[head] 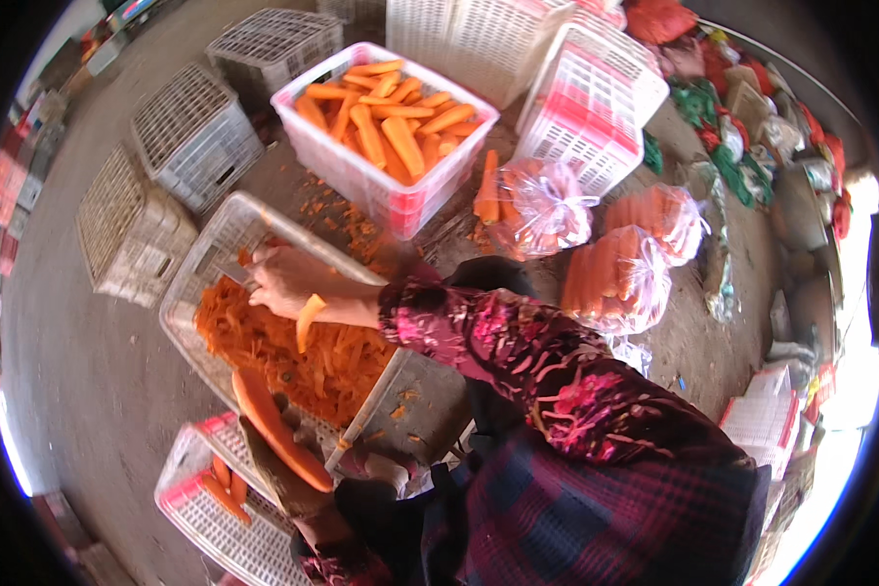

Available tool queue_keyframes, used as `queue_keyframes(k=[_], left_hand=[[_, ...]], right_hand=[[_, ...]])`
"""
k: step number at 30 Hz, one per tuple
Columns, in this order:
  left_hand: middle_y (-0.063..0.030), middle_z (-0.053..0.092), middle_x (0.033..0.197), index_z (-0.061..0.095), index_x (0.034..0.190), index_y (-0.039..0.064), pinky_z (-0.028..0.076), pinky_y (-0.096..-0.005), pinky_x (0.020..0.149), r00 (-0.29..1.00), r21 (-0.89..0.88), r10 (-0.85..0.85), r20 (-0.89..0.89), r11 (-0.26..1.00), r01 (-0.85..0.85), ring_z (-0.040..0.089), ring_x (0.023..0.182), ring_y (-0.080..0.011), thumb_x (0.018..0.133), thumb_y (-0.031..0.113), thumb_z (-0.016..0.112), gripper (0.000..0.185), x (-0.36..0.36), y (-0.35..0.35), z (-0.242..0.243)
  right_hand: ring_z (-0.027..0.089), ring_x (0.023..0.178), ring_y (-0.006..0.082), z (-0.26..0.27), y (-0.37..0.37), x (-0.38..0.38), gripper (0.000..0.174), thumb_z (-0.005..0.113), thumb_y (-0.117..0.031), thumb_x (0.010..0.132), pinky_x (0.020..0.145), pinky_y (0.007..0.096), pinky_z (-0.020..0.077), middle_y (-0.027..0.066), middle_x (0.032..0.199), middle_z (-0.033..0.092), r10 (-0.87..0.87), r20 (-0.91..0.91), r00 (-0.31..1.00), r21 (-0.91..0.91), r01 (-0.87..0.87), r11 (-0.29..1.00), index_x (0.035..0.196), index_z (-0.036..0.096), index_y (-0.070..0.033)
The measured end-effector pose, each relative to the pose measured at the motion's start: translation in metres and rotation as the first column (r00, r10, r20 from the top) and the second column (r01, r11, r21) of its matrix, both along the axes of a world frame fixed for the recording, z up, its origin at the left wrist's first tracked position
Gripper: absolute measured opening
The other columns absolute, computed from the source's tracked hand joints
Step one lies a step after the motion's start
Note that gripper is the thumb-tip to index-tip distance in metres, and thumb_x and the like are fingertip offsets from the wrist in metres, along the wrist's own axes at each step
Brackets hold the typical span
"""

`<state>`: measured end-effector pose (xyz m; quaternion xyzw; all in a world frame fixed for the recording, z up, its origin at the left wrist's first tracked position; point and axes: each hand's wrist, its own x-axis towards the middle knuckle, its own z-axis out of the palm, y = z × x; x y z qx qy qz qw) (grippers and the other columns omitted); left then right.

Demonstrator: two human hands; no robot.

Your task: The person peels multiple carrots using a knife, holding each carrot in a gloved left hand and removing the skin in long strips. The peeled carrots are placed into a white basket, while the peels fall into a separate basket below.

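Note:
My right hand (282, 282) is above a white plastic crate (179, 304) that holds a heap of carrot peelings (264, 344). It grips a flat metal tool (233, 271), likely a peeler, mostly hidden by the fingers. A curled strip of carrot peel (309, 321) clings to my right wrist. At the crate's near left corner, my left hand (275, 461), seemingly in a brownish glove, holds a large carrot (275, 425) lengthwise. Most of its fingers are hidden behind the carrot.
A pink-rimmed crate of orange carrots (403, 190) stands beyond my right arm. Plastic bags of carrots (615, 282) lie on the floor to the right. Another crate (227, 538) at lower left holds several carrots (225, 491). Upturned crates (198, 146) stand farther off.

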<state>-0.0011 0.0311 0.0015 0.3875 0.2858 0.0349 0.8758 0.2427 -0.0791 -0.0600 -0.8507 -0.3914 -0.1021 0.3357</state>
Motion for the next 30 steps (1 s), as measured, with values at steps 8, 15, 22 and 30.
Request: queue_keyframes(k=[8,15,22,30], left_hand=[[-0.0073,0.069,0.103,0.059,0.134,0.003,0.056,-0.0306,0.07,0.993,-0.05,0.111,-0.03,0.992,-0.112,0.066,0.079,-0.0172,0.103,0.056,0.054,0.062,0.003,0.003,-0.019],[-0.0098,0.07,0.111,0.056,0.139,0.003,0.058,-0.0325,0.077,0.993,0.0,0.094,-0.067,0.996,-0.094,0.069,0.088,-0.0193,0.106,0.053,0.051,0.06,0.013,0.005,-0.022],[-0.0066,0.067,0.119,0.05,0.146,0.002,0.056,-0.0294,0.082,0.983,-0.02,0.086,0.164,0.996,-0.084,0.067,0.099,-0.0162,0.11,0.045,0.044,0.057,0.022,0.0,-0.023],[-0.0053,0.067,0.112,0.053,0.146,0.006,0.056,-0.0288,0.075,0.99,0.11,-0.1,-0.099,0.988,0.111,0.065,0.087,-0.0136,0.107,0.05,0.048,0.059,0.0,0.001,-0.002]], right_hand=[[0.068,0.078,0.0269,0.021,-0.029,-0.009,0.008,0.069,-0.008,0.088,0.067,0.0384,0.0561,0.0066,0.085,0.062,0.091,0.234,0.968,-0.123,-0.063,0.99,0.094,0.071,-0.013],[0.067,0.069,0.0129,0.073,-0.027,-0.056,0.015,0.08,-0.014,0.089,0.064,0.0284,0.0536,0.0059,0.079,0.074,0.403,-0.806,0.434,0.365,-0.17,0.915,0.09,0.075,0.0],[0.065,0.07,0.0088,0.08,-0.016,-0.096,0.01,0.08,-0.013,0.09,0.063,0.0278,0.0527,0.0018,0.081,0.074,0.368,-0.88,0.301,0.281,-0.296,0.913,0.092,0.077,-0.003],[0.063,0.054,0.0161,0.048,-0.013,0.007,0.016,0.075,-0.013,0.09,0.051,0.0297,0.0518,0.0071,0.069,0.07,0.023,-0.656,0.754,0.185,0.131,0.974,0.083,0.071,0.001]])
